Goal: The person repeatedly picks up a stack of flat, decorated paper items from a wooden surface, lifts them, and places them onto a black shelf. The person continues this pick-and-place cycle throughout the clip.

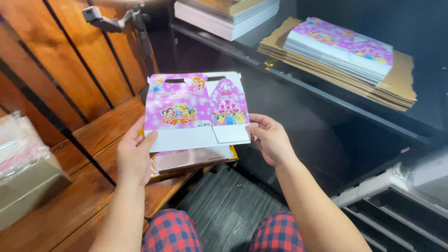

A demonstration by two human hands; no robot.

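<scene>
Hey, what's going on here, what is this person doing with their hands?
A seated person holds a flat, unfolded pink party box up in front of them, the left hand gripping its lower left edge and the right hand its lower right edge. Just below it another flat piece lies on a wooden surface. A stack of the same pink boxes sits on cardboard sheets on a dark shelf to the right.

dark shelf (326,100) bears cardboard sheets (401,88) under a stack of flat pink boxes (340,49)
</scene>
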